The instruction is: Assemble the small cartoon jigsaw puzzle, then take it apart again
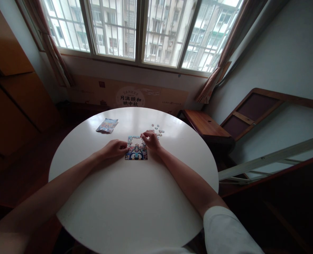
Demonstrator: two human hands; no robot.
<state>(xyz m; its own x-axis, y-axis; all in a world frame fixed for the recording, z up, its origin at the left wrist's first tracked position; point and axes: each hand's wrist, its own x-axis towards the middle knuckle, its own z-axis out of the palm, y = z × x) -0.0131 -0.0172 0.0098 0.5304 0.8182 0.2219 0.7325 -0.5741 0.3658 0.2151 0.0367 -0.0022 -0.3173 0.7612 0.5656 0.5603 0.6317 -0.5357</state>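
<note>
1. A wide barred window [139,35] fills the far side of the room, apartment blocks bright behind it, with a pinkish curtain [47,42] gathered at the left.
2. In front of me is a round white table [135,201], smooth and a little glossy, catching the daylight along its far rim.
3. A brown cabinet [21,113] stands in shadow to the left.
4. Below the window runs a tan banner [130,97] with dark Chinese lettering; a wooden bench [208,123] sits past the table's right side.
5. The left hand [114,148] is curled, fingertips at the puzzle's left edge; I can't tell whether it grips it. The right hand [151,140] has thumb and forefinger drawn together over the upper right corner; whether a piece is between them, I can't make out.
6. The puzzle [136,155] lies flat between the hands, near the middle of the table: crowded colours, a rounded blue shape low down, a ragged pale gap in its upper half.
7. A crinkled, colourfully printed packet [107,125] lies beyond the left hand.
8. Small loose pieces [156,128] are scattered just beyond the right hand.
</note>
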